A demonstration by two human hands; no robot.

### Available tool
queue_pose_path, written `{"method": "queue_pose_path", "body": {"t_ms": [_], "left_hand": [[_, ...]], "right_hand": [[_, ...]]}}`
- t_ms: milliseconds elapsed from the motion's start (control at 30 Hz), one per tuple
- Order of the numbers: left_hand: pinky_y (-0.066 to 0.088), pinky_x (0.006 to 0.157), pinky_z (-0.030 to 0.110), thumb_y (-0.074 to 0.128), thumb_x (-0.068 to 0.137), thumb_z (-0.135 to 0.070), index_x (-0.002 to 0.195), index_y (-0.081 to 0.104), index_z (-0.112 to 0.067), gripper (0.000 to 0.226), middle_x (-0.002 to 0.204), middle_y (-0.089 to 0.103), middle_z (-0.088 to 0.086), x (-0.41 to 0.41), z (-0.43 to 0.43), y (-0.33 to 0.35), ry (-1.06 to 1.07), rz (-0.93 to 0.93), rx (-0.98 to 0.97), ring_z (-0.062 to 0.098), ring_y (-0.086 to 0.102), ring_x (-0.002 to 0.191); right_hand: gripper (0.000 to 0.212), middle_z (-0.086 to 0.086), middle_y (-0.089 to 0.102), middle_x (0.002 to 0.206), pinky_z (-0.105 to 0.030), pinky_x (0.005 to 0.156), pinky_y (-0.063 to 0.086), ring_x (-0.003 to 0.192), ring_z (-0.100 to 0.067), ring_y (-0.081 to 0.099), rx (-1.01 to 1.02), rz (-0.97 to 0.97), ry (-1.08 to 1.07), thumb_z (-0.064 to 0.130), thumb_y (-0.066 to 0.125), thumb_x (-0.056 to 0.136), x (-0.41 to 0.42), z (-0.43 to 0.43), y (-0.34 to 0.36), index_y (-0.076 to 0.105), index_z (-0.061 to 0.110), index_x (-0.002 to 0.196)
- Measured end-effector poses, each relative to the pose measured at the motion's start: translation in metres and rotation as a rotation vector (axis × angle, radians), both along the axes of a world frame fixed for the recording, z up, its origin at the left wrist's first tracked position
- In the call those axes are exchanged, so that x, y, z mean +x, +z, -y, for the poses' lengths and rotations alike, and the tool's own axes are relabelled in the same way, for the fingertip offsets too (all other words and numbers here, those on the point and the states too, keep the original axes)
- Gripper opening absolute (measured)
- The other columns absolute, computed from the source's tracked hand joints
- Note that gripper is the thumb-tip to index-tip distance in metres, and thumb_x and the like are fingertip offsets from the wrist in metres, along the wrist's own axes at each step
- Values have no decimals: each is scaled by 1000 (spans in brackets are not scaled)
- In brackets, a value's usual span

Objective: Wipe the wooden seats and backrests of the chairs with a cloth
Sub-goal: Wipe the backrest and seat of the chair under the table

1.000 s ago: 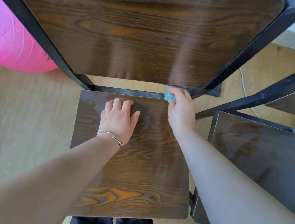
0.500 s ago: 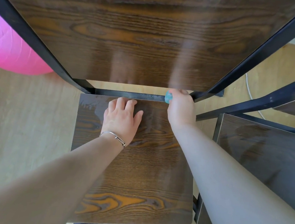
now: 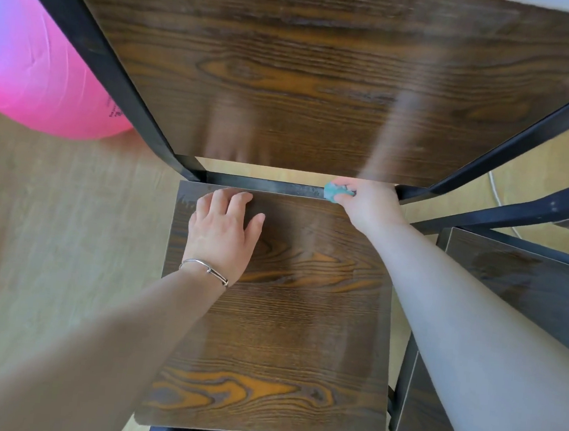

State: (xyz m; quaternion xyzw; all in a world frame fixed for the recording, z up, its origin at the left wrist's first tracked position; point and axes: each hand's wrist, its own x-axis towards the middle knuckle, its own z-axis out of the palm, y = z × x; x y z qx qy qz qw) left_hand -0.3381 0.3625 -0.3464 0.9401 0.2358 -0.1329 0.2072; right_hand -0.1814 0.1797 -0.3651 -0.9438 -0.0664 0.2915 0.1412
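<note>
A dark wooden chair seat (image 3: 276,335) lies below me, its wooden backrest (image 3: 322,77) leaning above it in a black metal frame (image 3: 262,183). My right hand (image 3: 368,205) grips a small teal cloth (image 3: 334,191) and holds it against the black rear bar at the back right corner of the seat. My left hand (image 3: 223,230) rests flat on the back left part of the seat, fingers spread, a silver bracelet at the wrist. Most of the cloth is hidden inside my fingers.
A second chair's wooden seat (image 3: 527,291) stands close on the right, its black frame bars (image 3: 517,208) crossing behind my right arm. A large pink ball (image 3: 38,66) sits on the light wood floor (image 3: 51,229) at the left. A white cable (image 3: 495,192) lies on the floor at right.
My right hand has moved the cloth from the seat's back edge up onto the black rear bar and slightly right. My left hand has stayed flat on the seat.
</note>
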Motion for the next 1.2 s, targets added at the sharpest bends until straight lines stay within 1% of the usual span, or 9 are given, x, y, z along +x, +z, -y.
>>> {"method": "queue_pose_path", "body": {"t_ms": [133, 267, 400, 500, 600, 767, 900, 1033, 1200], "left_hand": [[31, 109, 42, 33, 98, -50, 139, 41, -25, 49, 142, 40, 1, -14, -16, -4, 34, 13, 9, 26, 29, 131], [34, 104, 42, 37, 96, -48, 138, 44, -22, 49, 138, 43, 4, -27, -29, -6, 76, 53, 2, 29, 35, 122], [37, 97, 43, 43, 95, -43, 136, 43, -18, 49, 130, 47, 9, -39, -45, -4, 130, 121, 5, 32, 40, 113], [38, 95, 44, 37, 93, -47, 135, 42, -17, 52, 128, 48, 11, -49, -60, -4, 143, 177, 19, 34, 43, 111], [37, 97, 46, 36, 93, -48, 135, 42, -14, 55, 131, 47, 12, -58, -71, -4, 140, 200, 26, 36, 43, 113], [38, 99, 48, 42, 94, -44, 136, 43, -13, 52, 133, 47, 12, -64, -74, 1, 171, 204, 14, 36, 42, 116], [39, 97, 47, 34, 92, -50, 134, 44, -14, 57, 131, 48, 11, -69, -74, -2, 152, 212, 3, 36, 44, 114], [38, 98, 46, 41, 94, -46, 135, 44, -13, 52, 132, 48, 11, -81, -79, -1, 124, 188, 12, 35, 44, 116], [36, 100, 46, 45, 94, -41, 136, 46, -14, 49, 133, 47, 10, -97, -92, 5, 157, 161, 29, 35, 41, 117]], "right_hand": [[34, -2, 61, 125, -24, 83, 40, 102, -18, 55, 136, -66, 68, 33, 53, 98, -4, -7, 5, 59, 35, 131], [35, -4, 64, 124, -19, 81, 34, 97, -16, 55, 186, -60, 176, 28, 52, 98, -17, -47, 8, 59, 33, 132], [36, -4, 60, 131, -23, 91, 40, 114, -20, 55, 226, -28, 225, 22, 48, 100, -40, -101, 8, 55, 28, 135], [35, -4, 62, 128, -31, 100, 43, 115, -22, 56, 288, -27, 249, 19, 48, 99, -56, -148, 9, 58, 24, 132], [33, -5, 65, 123, -33, 98, 45, 111, -25, 58, 283, -24, 267, 17, 48, 98, -61, -172, 10, 61, 23, 128], [32, -3, 61, 127, -33, 101, 46, 114, -21, 56, 333, -29, 250, 15, 51, 98, -62, -163, 9, 59, 25, 127], [23, -2, 61, 117, -32, 97, 47, 110, -17, 53, 502, 229, 425, 6, 60, 90, -98, -141, 4, 64, 17, 110], [24, -5, 64, 115, -35, 98, 49, 108, -20, 56, 539, 293, 582, 1, 65, 85, -170, -111, -10, 66, 8, 108], [22, -1, 62, 111, -35, 89, 51, 103, -19, 57, 607, 230, 386, 0, 61, 85, -176, -109, -5, 65, 13, 103]]}}
